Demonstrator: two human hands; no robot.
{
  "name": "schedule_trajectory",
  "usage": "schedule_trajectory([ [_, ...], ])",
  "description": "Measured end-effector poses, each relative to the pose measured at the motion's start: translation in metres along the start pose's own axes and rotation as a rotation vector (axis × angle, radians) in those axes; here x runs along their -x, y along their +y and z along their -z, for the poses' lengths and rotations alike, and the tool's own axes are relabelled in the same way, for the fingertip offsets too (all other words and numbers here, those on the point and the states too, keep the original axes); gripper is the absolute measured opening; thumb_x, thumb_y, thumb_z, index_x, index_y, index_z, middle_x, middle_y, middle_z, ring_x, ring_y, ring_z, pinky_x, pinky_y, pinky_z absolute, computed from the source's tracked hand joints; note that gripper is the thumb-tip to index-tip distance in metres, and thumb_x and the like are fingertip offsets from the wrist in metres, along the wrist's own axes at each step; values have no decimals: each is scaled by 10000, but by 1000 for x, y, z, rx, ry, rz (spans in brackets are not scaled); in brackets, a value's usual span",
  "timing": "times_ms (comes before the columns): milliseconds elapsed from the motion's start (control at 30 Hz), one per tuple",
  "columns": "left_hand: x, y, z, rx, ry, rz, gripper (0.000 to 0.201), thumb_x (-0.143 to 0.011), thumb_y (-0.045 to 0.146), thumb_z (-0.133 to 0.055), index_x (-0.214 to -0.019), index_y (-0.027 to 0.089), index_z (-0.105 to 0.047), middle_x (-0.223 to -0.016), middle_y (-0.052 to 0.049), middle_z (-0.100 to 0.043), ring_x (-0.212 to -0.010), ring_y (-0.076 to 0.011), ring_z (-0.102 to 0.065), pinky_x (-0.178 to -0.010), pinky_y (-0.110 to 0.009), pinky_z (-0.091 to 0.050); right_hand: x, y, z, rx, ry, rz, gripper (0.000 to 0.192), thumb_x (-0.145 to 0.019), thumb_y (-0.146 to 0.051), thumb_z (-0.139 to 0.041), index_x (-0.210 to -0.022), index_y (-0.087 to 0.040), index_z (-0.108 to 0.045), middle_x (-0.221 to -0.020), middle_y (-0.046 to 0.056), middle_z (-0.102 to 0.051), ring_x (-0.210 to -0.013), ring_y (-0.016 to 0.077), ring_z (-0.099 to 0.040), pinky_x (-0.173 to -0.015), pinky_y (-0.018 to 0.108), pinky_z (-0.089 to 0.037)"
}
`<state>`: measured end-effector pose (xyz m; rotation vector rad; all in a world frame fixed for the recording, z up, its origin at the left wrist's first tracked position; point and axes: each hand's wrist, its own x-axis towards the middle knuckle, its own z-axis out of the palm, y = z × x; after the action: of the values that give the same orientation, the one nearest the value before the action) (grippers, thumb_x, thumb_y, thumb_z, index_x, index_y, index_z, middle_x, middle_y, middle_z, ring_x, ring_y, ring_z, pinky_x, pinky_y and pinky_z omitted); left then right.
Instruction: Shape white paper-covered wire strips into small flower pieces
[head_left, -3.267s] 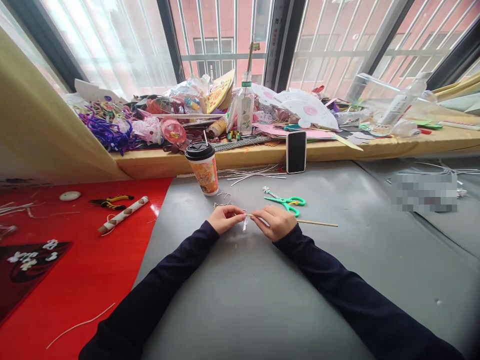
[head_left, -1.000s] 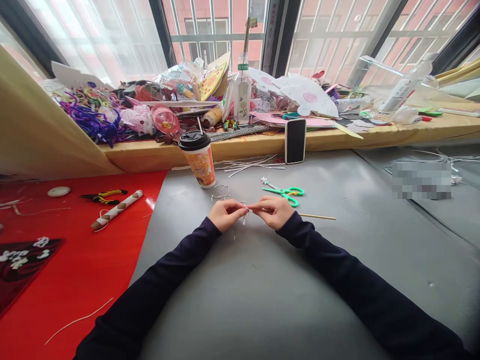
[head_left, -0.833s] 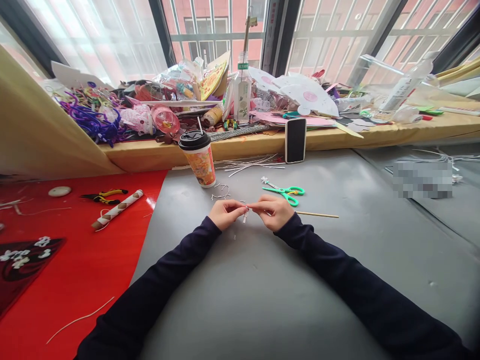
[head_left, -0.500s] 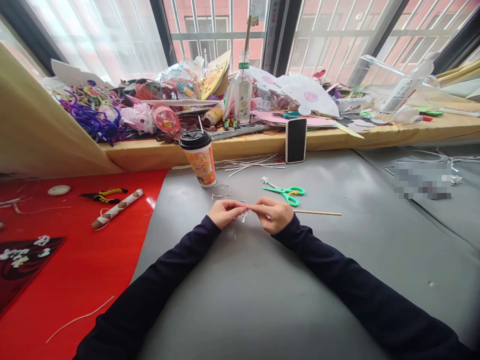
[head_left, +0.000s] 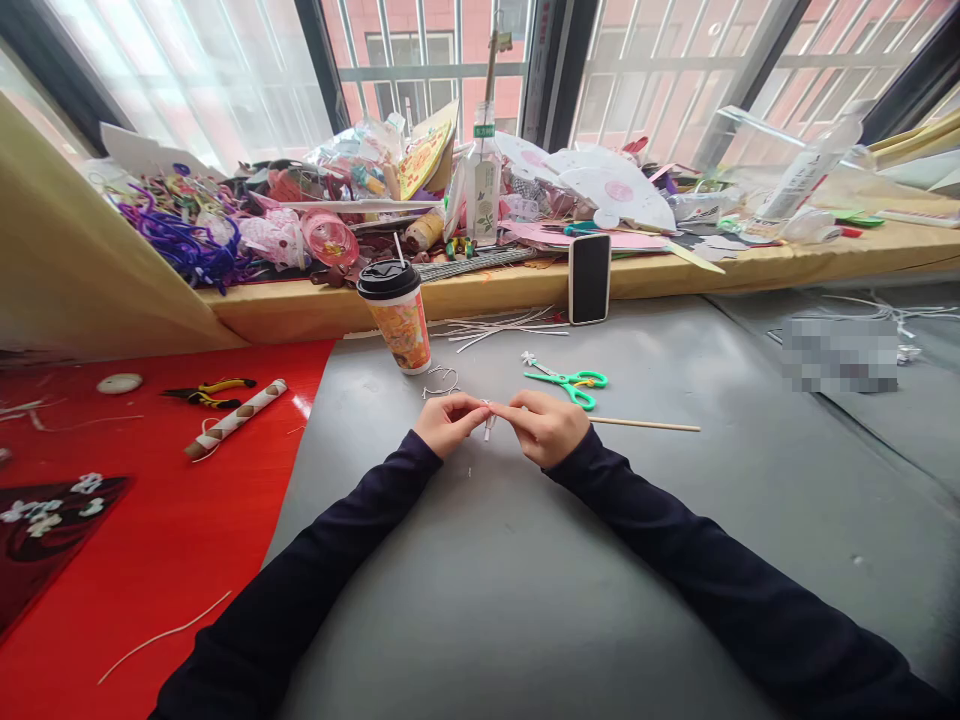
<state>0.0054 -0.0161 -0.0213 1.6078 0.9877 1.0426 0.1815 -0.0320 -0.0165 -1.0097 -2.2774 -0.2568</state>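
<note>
My left hand (head_left: 452,424) and my right hand (head_left: 549,428) meet above the grey mat, fingertips pinched together on a small white looped strip (head_left: 488,432). Its lower end hangs down between them; the rest is hidden by my fingers. A thin wooden stick (head_left: 645,424) juts out to the right from under my right hand, and I cannot tell whether the palm grips it. Green-handled scissors (head_left: 574,383) lie just beyond my right hand, with a small white flower-like piece (head_left: 529,358) by their tips. Curled white scraps (head_left: 442,382) lie beyond my left hand.
A lidded paper cup (head_left: 397,325) with a straw and a phone (head_left: 589,280) stand at the back. White strips (head_left: 510,326) lie between them. On the red surface at left are pliers (head_left: 210,391) and a wrapped tube (head_left: 238,418). Craft materials crowd the windowsill (head_left: 300,315).
The wooden stick's far end has shifted a little to the right. My fingertips have moved slightly around the white strip, which now shows a loop hanging below them.
</note>
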Motion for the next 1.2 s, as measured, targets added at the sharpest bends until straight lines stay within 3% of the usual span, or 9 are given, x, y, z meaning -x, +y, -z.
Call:
schedule_trajectory([
  [167,0,-4,-1,-62,23,-145,229,-682,329,-582,-751,116,-628,-690,-39,-558,-586,-91,-493,-521,-207,-395,-5,-4,9,-280,-78,-217,261,-768,-190,-466,-970,-255,-619,-742,6,-588,-605,83,-480,-564,189,-367],
  [467,2,2,-2,-64,6,-93,219,-691,330,-572,-705,113,-601,-623,-11,-534,-506,-61,-447,-487,-195,-366,-14,-2,15,-640,-219,-483,239,-745,-267,-486,-876,-171,-661,-628,11,-608,-417,42,-338,-409,178,-311],
  [733,2,6,-2,16,-50,24,248,-667,348,-586,-704,103,-602,-572,-2,-530,-486,-59,-429,-461,-188,-355,-11,-4,10,-583,-69,-432,186,-736,-233,-511,-820,-199,-672,-688,13,-611,-480,55,-394,-447,181,-332],
  [1200,1,5,-1,93,-112,97,225,-669,324,-577,-696,103,-611,-479,22,-478,-452,-56,-408,-451,-191,-336,-4,-5,1,-336,58,-347,181,-747,-230,-506,-832,-241,-666,-715,8,-592,-576,87,-483,-512,198,-357],
])
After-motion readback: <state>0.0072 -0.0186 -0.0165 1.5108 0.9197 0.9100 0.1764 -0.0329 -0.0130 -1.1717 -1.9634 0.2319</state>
